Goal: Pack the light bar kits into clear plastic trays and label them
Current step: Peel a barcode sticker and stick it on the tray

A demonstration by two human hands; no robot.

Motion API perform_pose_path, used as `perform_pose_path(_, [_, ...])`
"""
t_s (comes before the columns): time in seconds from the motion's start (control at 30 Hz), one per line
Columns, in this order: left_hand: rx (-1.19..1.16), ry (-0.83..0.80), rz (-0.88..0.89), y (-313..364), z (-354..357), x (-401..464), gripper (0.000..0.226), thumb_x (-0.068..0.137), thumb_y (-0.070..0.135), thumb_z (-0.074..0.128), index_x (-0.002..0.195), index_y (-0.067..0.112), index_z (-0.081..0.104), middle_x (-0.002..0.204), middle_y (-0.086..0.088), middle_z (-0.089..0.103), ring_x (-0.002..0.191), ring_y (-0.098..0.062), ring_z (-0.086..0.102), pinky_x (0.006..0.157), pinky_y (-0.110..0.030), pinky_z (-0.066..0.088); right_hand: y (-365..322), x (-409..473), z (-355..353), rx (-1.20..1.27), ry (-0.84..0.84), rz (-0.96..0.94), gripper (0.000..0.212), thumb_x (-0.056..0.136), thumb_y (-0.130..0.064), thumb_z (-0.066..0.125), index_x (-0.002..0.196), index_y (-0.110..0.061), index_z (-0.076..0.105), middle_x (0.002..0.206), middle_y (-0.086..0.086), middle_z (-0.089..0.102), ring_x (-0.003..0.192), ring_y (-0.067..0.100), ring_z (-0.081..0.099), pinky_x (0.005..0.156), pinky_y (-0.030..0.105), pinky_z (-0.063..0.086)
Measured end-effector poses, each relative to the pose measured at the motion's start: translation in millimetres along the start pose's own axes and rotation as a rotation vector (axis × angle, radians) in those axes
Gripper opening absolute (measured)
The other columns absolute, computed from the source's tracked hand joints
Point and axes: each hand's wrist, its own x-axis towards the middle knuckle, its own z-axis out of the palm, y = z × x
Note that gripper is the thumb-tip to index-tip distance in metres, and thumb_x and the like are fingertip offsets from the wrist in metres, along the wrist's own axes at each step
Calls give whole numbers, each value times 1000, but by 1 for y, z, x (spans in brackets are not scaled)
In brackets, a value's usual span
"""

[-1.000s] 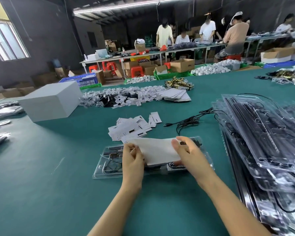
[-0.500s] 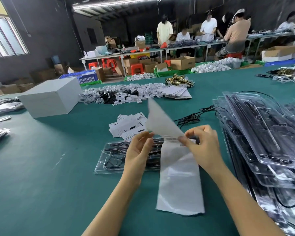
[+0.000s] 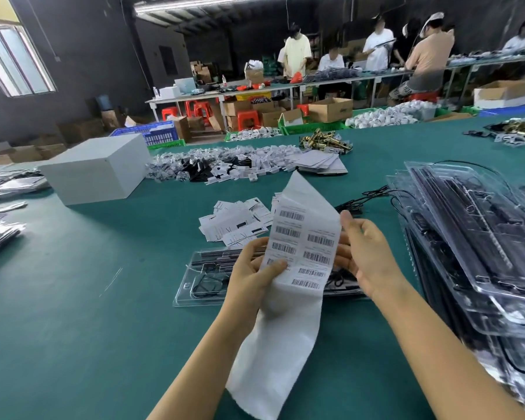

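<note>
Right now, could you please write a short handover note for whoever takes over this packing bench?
Left hand pinches the long white barcode label sheet, thumb on its face. Right hand is open, fingers behind the sheet's right edge.
The clear plastic tray with its black light bar kit lies on the green table under the sheet; no label visible on it.
Filled clear trays are stacked at right.
Left: peel a barcode label, stick it on, stack the tray.

One label sheet (image 3: 288, 268), two hands, one white box (image 3: 100, 171), one lone tray (image 3: 203, 280), one tray stack (image 3: 473, 237).
</note>
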Motion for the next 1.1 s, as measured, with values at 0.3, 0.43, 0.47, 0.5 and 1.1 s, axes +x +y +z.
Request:
perform_pose_path(0.3, [-193,379,-125,-4,-1,6,15,91,17,65,93,5,55,98,-16,70,83,-29,66,82,-56,52,8,-15,6,-177,-256,-17,57,80,-62,57,99,-8,63,92,11,73,80,22,72,63,26,57])
perform_pose_path(0.43, [-339,599,-91,9,-28,15,18,94,16,58,106,4,52,86,-11,61,66,-22,58,60,-37,51,19,-6,-10,-387,122,-140,4,94,-20,56,91,-21,59,93,8,68,84,19,68,72,31,57])
perform_pose_path(0.47, [-367,655,-78,12,-36,18,15,94,15,57,104,6,50,82,-8,58,60,-19,56,56,-33,49,20,-4,-14,-411,146,-107,5,94,-20,55,90,-21,58,93,6,67,86,20,67,76,34,57])
perform_pose_path(0.5, [-396,704,-69,14,-44,20,13,93,13,57,103,7,50,80,-6,58,58,-18,56,55,-32,49,20,-3,-16,-431,162,-64,7,95,-21,53,89,-21,58,92,5,67,89,21,66,80,37,56])
perform_pose_path(1.1, [-779,393,-192,26,-19,10,20,95,3,47,79,5,59,66,-9,65,59,-19,65,59,-30,60,8,1,-45,-1289,167,-338,11,94,-23,55,95,-15,62,102,4,64,84,20,55,68,30,41])
